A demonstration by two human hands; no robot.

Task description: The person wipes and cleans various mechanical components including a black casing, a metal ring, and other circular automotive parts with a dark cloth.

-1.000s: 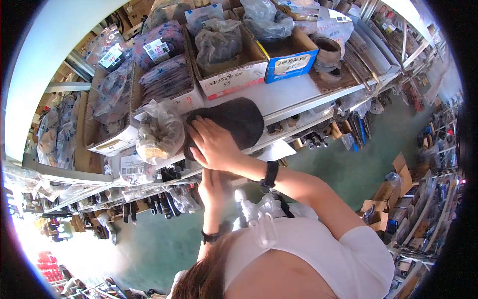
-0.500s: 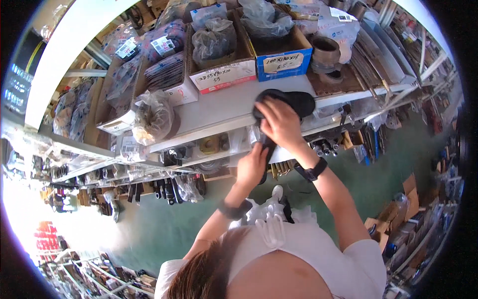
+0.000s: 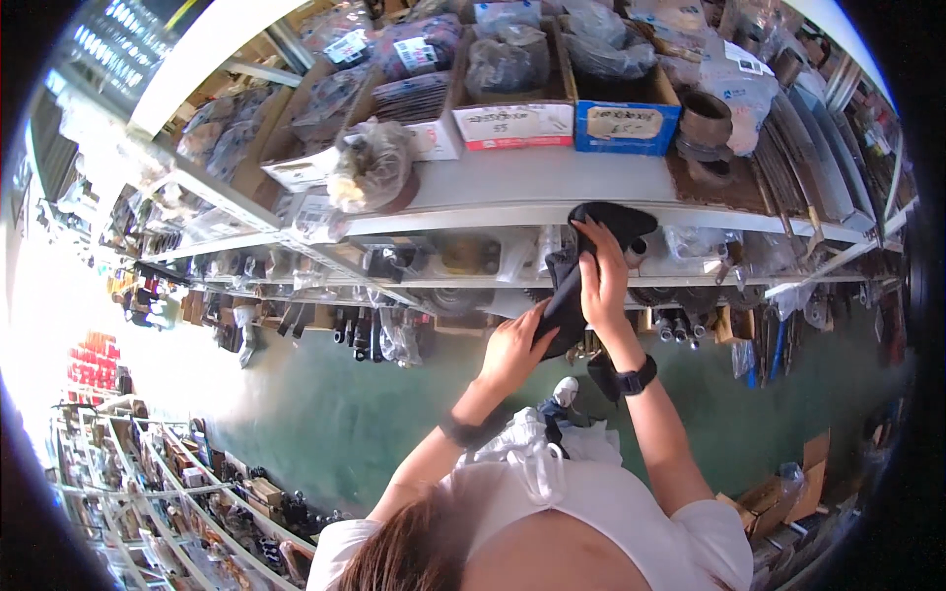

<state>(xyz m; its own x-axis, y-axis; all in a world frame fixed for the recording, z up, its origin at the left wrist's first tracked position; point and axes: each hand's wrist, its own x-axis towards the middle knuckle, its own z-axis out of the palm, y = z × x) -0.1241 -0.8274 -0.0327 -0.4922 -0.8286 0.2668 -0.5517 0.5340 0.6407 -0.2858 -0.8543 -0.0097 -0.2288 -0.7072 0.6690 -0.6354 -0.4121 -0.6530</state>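
Between my hands, in front of the shelf edge, is a long, soft-looking black cloth [image 3: 572, 295]; its exact kind is unclear. My left hand [image 3: 515, 347] grips the lower end, thumb and fingers pressed around it. Higher up, my right hand [image 3: 604, 279] holds its right side, the fingers lying together along it and the tips near the folded upper end. That upper end spreads to the right, close to the white shelf board [image 3: 532, 177]. A dark band sits on each of my wrists.
Behind the shelf edge stand a blue box [image 3: 623, 128], a white-and-red box [image 3: 514, 126] and other cartons with bagged parts. Metal rings [image 3: 706, 123] stack at right, beside long rods. A plastic-wrapped part [image 3: 370, 172] sits at the left edge. Lower shelves hold more parts above the green floor [image 3: 335, 414].
The black cloth has come off the upper shelf board, nearer to me, and now hangs more lengthwise between my hands. My right hand has moved lower. The view has shifted, too.
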